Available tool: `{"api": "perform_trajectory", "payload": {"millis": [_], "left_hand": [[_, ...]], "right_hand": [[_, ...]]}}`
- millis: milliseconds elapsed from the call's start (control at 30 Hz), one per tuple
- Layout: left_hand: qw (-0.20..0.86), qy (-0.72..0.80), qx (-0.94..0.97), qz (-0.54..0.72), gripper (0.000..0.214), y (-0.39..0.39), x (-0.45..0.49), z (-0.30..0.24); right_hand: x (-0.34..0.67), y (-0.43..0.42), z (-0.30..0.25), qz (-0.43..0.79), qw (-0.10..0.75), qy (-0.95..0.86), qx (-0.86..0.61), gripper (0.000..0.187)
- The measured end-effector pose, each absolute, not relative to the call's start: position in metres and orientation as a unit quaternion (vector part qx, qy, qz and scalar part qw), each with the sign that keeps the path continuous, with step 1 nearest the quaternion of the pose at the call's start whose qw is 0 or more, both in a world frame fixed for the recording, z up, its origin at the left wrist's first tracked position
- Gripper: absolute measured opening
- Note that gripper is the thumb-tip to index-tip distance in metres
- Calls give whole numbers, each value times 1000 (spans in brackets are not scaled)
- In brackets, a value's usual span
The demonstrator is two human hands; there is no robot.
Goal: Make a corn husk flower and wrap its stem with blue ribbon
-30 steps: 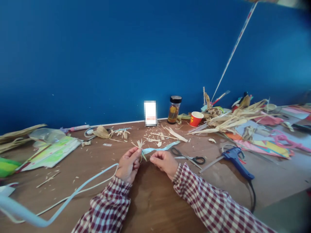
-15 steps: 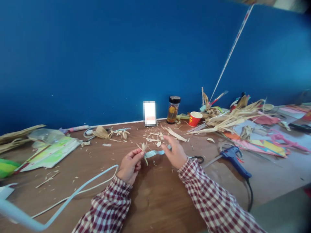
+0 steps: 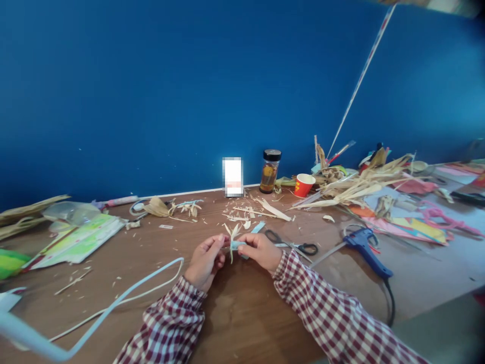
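Between my two hands is a small bundle of pale corn husk strips (image 3: 234,233), its tips fanned upward. My left hand (image 3: 207,257) is closed, pinching the bundle from the left with thumb and forefinger. A light blue ribbon (image 3: 258,227) goes round the middle of the bundle, and its free end shows beyond my right fingers. My right hand (image 3: 262,249) is closed in a pinch on the ribbon close against the bundle. Just right of my right hand lie black-handled scissors (image 3: 308,248), partly hidden by the sleeve.
A blue glue gun (image 3: 366,250) lies at right with its cord. Behind stand a black-lidded jar (image 3: 270,172) and a red paper cup (image 3: 304,186). Dried corn husks (image 3: 364,184) are heaped back right. A white cable (image 3: 125,298) crosses the left front; husk scraps (image 3: 246,215) litter the middle.
My right hand has moved left and down to the bundle and closed on the ribbon, which was stretched out to the right before. The scissors are now more exposed.
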State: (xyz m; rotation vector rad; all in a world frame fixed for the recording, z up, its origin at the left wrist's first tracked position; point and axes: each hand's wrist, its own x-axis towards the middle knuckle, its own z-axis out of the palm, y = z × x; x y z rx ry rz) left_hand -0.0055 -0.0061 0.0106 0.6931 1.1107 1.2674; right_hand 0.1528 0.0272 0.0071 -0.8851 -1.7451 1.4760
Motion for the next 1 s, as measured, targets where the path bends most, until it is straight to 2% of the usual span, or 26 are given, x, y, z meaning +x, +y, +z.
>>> {"api": "perform_trajectory", "payload": {"millis": [267,567,1000], "left_hand": [[668,467,313,488,31,-12,-5,13],[701,459,315,446,27,-11,-11,12],[678,486,278,476,24,-9,-7,9]], "right_hand": [[154,29,4,568,360,-651,-352,23],[155,29,3,517,358,-682,-373,21],[158,30,10,541,350,-671,-365,22]]}}
